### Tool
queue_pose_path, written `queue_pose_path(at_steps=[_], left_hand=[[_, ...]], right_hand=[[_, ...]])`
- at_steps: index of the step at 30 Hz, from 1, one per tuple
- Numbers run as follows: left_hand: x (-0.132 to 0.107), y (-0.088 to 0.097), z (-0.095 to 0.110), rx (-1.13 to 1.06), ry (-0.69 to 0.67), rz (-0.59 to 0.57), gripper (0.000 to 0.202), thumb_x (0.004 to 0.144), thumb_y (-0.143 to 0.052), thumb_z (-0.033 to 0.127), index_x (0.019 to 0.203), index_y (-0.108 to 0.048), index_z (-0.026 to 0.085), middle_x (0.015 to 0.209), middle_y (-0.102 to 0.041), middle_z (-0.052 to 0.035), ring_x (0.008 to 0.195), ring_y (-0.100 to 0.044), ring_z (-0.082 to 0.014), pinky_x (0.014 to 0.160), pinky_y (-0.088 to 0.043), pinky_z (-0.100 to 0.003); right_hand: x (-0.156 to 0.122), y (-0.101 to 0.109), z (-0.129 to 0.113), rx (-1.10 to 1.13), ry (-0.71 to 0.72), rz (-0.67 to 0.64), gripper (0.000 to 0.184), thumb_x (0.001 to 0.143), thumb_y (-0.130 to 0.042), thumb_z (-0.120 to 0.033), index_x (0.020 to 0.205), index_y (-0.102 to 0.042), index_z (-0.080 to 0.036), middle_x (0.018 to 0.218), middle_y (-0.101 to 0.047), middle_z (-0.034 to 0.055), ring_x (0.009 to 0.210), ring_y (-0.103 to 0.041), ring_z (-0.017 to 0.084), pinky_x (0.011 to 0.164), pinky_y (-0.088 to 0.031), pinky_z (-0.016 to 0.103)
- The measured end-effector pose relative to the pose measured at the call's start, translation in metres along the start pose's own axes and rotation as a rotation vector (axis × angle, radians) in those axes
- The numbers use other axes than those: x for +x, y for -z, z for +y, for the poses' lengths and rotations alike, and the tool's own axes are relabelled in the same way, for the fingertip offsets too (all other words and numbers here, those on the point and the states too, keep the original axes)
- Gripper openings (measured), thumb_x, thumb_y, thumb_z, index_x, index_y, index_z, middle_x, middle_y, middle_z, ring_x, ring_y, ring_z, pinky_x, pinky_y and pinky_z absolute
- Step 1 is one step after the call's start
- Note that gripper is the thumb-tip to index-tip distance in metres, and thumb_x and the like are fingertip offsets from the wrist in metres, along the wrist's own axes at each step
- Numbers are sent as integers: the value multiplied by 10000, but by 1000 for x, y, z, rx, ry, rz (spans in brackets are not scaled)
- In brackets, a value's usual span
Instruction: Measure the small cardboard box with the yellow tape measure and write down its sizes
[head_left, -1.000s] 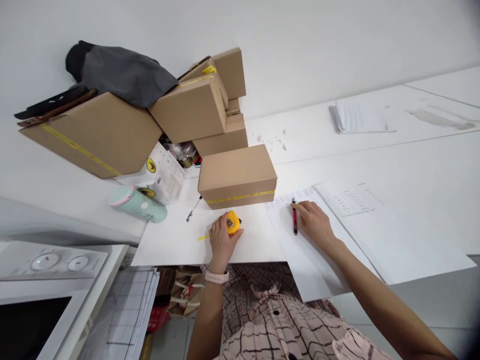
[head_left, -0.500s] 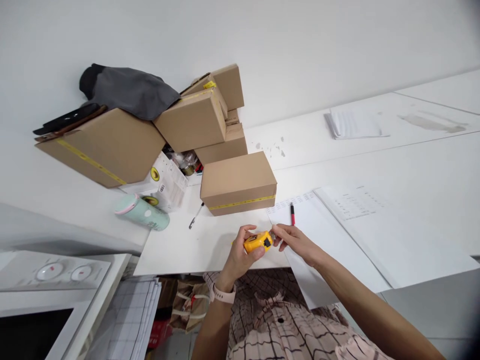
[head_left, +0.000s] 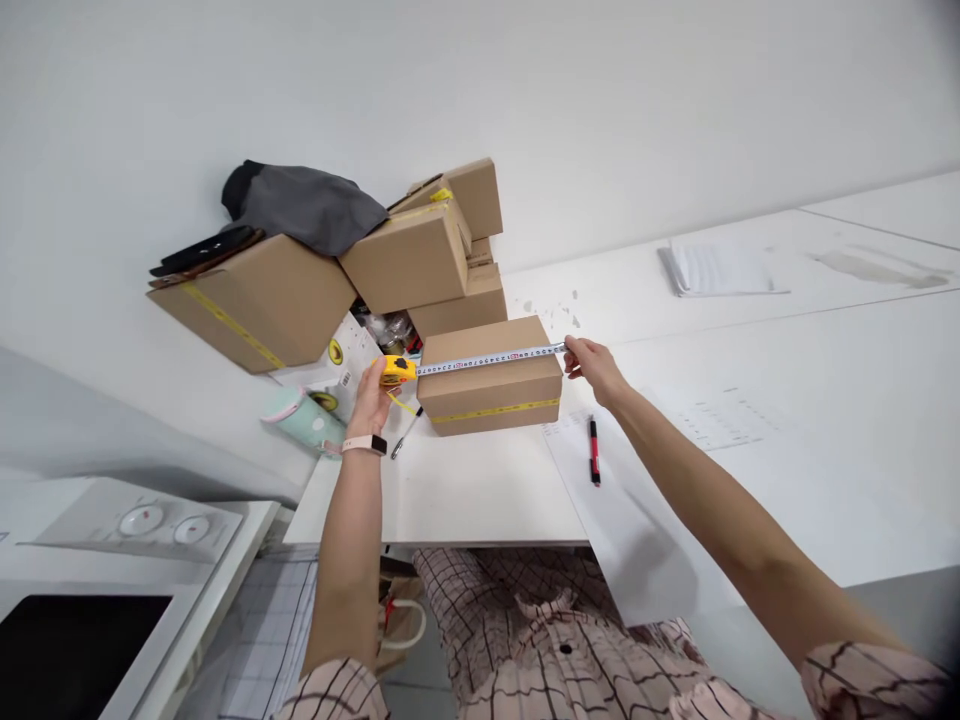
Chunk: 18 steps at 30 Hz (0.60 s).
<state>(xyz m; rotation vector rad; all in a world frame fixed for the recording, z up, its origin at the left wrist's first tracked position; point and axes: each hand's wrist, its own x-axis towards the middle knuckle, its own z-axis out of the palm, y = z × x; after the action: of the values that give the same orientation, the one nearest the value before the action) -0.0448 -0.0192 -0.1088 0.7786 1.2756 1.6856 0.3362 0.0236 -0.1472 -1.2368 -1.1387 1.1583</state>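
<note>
Ideally, the left hand [head_left: 368,402], its fingers closed round the yellow tape-measure case [head_left: 397,371], and the right hand [head_left: 598,370], its fingers pinching the end of the printed blade [head_left: 487,361], should align it tautly with the long edge of the cardboard box [head_left: 495,394] on the worktop [head_left: 480,492].

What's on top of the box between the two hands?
The tape blade spans the box, drawn from the yellow tape measure; contact is unclear. The part directly beneath is covered.

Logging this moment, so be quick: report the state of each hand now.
Left hand: closed, holding the yellow tape measure.
Right hand: closed, fingertips at the free end of the extended blade.
</note>
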Motion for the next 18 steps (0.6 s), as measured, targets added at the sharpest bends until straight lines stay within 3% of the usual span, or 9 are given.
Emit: queue_pose_path(at_steps=[4,8,14,18], left_hand=[[16,-5,-10,-19,55,8,341,840,-719,464,957,-602,167,813,-696,-44,727,-678,-183,645,-556,-296],[17,-9,-14,-27,68,-8,345,854,-707,464,989,-593,168,814,-698,-18,785,-696,-183,735,-584,-326],[18,-10,-10,19,90,5,417,809,-738,480,1028,-589,159,827,-706,-31,747,-706,-165,714,-589,-310],[21,-7,-4,60,111,15,361,814,-747,415,1018,-596,159,825,-712,-34,724,-707,-165,716,-590,-327]], right_hand=[[13,-17,6,-79,-13,23,343,857,-555,-482,660,-500,-206,679,-571,28,619,-531,148,536,-452,269],[18,-22,6,-197,-9,-5,359,857,-522,-525,691,-534,-207,719,-611,45,657,-545,170,512,-437,262],[22,-20,10,-223,-127,-35,454,784,-599,-662,790,-555,-210,839,-674,87,707,-594,196,502,-466,279],[25,-19,14,-209,-140,-57,475,778,-603,-679,822,-566,-207,836,-681,97,704,-607,210,508,-468,296]])
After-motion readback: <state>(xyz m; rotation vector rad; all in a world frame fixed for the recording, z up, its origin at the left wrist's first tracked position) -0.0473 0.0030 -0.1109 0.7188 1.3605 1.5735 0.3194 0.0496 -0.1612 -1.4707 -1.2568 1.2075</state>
